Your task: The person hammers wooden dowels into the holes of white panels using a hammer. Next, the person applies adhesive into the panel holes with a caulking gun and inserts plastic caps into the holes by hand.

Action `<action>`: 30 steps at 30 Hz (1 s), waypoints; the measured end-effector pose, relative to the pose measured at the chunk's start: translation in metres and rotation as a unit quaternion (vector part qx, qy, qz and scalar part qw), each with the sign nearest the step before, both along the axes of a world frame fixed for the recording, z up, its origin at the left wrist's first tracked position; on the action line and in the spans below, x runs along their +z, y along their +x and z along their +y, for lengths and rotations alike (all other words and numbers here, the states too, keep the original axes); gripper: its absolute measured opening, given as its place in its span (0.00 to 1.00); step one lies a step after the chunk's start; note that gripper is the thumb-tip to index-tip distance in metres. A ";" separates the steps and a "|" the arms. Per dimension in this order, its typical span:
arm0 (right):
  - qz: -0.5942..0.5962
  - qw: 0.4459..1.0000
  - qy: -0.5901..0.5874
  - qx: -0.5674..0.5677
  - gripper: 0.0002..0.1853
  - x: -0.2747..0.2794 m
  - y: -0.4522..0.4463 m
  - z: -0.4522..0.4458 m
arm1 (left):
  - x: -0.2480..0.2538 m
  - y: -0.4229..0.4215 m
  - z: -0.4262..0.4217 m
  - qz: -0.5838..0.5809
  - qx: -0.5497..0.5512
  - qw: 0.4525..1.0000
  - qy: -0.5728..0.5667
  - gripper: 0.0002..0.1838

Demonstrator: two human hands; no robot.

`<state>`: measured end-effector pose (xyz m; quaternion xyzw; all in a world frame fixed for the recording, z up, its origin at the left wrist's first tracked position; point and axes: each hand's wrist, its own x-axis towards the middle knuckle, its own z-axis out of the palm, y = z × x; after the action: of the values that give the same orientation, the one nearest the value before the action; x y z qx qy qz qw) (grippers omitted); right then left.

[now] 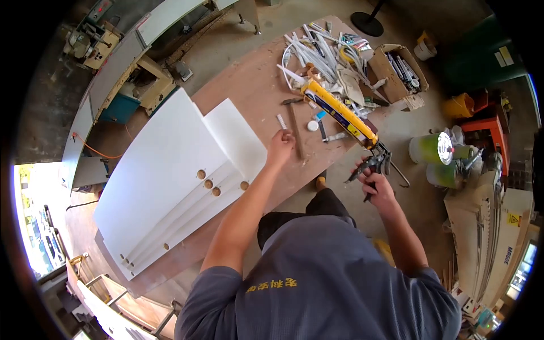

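My right hand (pixel 381 191) is closed around the handle of a caulking gun (pixel 381 160). The gun carries a yellow sealant cartridge (pixel 341 114), its pale nozzle pointing to the upper left over the table. Above the work table, my left hand (pixel 280 148) has its fingers pinched at the lower end of a small white stick-like piece (pixel 281 120). Just right of that hand lies a hammer (pixel 297 129) with a wooden handle. A large white panel (pixel 161 153) with several round holes rests to the left, and a smaller white board (pixel 234 127) adjoins it.
Tubes, strips and tools form a pile (pixel 323 54) at the table's far end, beside a cardboard box (pixel 398 71) of cartridges. A white cap (pixel 313 126) lies near the hammer. Green-and-white buckets (pixel 426 149) stand on the floor at right, near stacked boards (pixel 487 238).
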<state>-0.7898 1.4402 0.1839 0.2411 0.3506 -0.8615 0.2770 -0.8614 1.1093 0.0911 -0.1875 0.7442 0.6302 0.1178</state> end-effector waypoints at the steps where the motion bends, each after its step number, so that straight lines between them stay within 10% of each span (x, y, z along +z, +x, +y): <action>1: 0.002 0.999 -0.053 -0.011 0.39 -0.018 -0.023 0.008 | -0.014 -0.007 0.005 0.024 -0.004 0.993 -0.115 0.15; 14: -0.056 0.972 -0.197 -0.115 0.27 -0.110 -0.198 0.031 | 0.002 0.046 0.078 -0.038 -0.064 0.989 -0.127 0.15; 16: -0.162 0.984 -0.029 -0.064 0.14 -0.107 -0.193 0.027 | -0.013 0.052 0.085 -0.037 -0.067 0.991 -0.111 0.14; 21: -0.087 0.938 0.191 0.275 0.24 -0.050 -0.139 0.102 | -0.008 0.045 0.111 -0.086 -0.087 0.992 0.024 0.12; 28: -0.124 0.898 0.390 0.163 0.19 -0.109 -0.057 0.281 | 0.043 -0.019 0.205 -0.078 -0.217 0.964 0.130 0.15; 30: -0.021 0.775 0.611 0.160 0.18 -0.169 -0.017 0.352 | 0.059 -0.042 0.250 -0.093 -0.265 0.940 0.196 0.18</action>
<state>-0.8070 1.7919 0.0146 0.3179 0.8307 -0.4045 0.2128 -0.9031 1.3596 0.1496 -0.0142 0.6146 0.6893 0.3833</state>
